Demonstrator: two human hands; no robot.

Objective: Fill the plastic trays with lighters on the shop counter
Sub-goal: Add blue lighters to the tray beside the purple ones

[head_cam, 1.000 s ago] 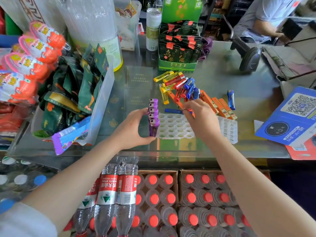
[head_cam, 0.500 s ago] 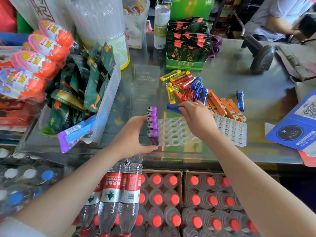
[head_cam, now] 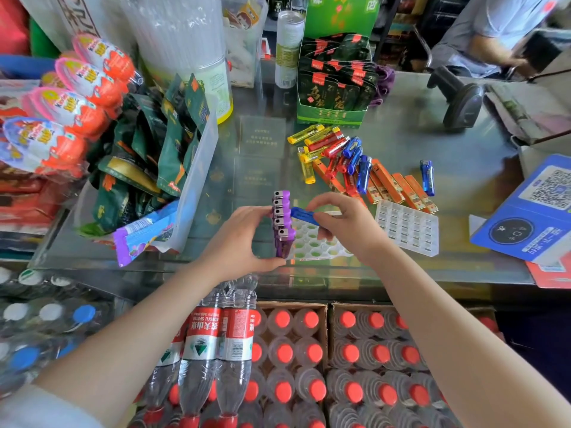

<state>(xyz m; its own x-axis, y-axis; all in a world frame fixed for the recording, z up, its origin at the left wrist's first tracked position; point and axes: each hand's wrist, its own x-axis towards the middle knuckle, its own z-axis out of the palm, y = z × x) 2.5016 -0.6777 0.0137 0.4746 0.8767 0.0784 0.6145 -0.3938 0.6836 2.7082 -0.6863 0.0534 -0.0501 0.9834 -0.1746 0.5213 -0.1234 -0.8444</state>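
A white plastic tray [head_cam: 312,247] with round holes lies on the glass counter near its front edge. Several purple lighters [head_cam: 282,222] stand in a row along the tray's left side. My left hand [head_cam: 239,242] grips that row from the left. My right hand [head_cam: 347,225] holds a blue lighter [head_cam: 304,215] lying flat just above the tray, its tip beside the purple row. A loose pile of yellow, red, blue and orange lighters [head_cam: 343,159] lies behind the tray. One more blue lighter [head_cam: 427,177] lies apart at the right.
A second white tray [head_cam: 408,225] lies right of the first. A green box of tea sachets [head_cam: 335,78] stands behind the pile, a barcode scanner [head_cam: 460,100] to its right. Snack bags in a clear bin [head_cam: 197,168] crowd the left. A blue QR sign [head_cam: 531,211] lies at right.
My right hand has picked a blue lighter from the pile's near edge and brought it toward me over the tray, up to the purple row. My left hand stayed on the purple lighters.
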